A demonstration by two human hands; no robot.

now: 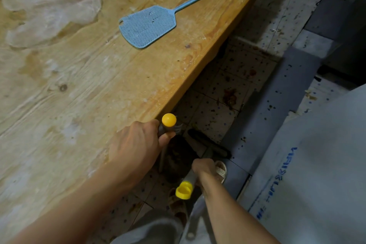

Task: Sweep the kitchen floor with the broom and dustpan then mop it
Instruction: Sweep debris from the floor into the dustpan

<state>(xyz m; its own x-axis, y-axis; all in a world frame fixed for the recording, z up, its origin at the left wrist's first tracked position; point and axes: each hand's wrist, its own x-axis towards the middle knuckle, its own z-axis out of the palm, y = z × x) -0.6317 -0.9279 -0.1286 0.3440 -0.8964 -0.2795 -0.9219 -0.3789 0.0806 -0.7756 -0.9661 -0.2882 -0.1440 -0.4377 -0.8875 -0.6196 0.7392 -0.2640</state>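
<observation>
Low in the frame's centre, the left hand wraps the yellow-capped dustpan handle and the right hand grips the broom handle, both likely light, stiff and best held near the caps.

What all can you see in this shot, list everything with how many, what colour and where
Table: one, light wood, fills the left and top.
Fly swatter: one, pale blue, flat on the table, handle toward the upper right.
Clear plastic sheet: one, see-through, crumpled on the table, upper left.
Floor: speckled pale tiles with brown stains, right of the table edge.
Dustpan: one, dark, on the floor below the table edge; long handle with a yellow tip.
Broom: one, dark head on the floor beside the dustpan; grey handle, yellow cap.
Sandal: one, beige, near the broom.
Left hand: grips the dustpan handle.
Right hand: grips the broom handle.
</observation>
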